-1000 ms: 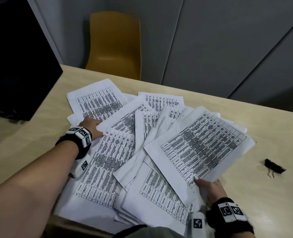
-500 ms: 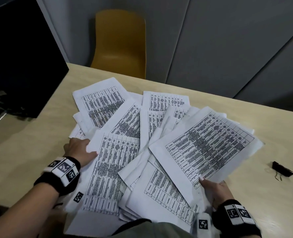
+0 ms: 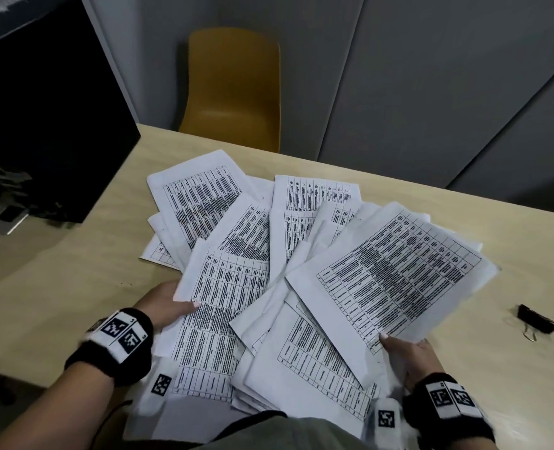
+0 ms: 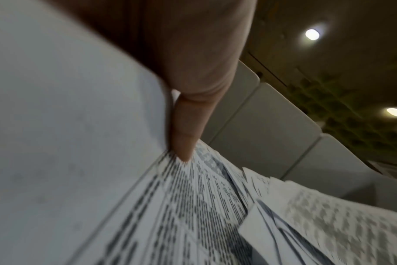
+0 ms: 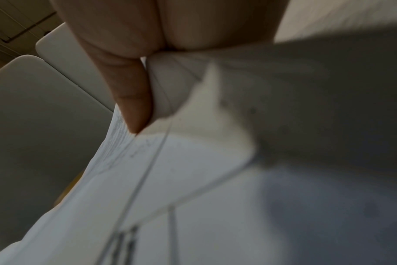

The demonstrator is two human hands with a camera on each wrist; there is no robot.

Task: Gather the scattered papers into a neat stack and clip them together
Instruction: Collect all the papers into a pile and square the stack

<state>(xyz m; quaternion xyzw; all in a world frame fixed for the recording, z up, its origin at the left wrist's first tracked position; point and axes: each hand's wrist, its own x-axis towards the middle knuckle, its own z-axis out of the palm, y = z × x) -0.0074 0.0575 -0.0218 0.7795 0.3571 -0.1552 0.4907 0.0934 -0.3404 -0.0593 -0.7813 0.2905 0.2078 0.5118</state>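
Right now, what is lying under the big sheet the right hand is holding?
Under the big sheet, pinched by the right hand, more printed papers fan out, overlapping. Their covered parts and the table beneath are hidden. The binder clip lies apart, uncovered.

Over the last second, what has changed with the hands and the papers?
The left hand drew back from the far papers toward the person and now holds the near-left sheet by its edge, thumb on top. The right hand kept gripping the near-right sheet. The spread of papers and the black binder clip on the table stayed put.
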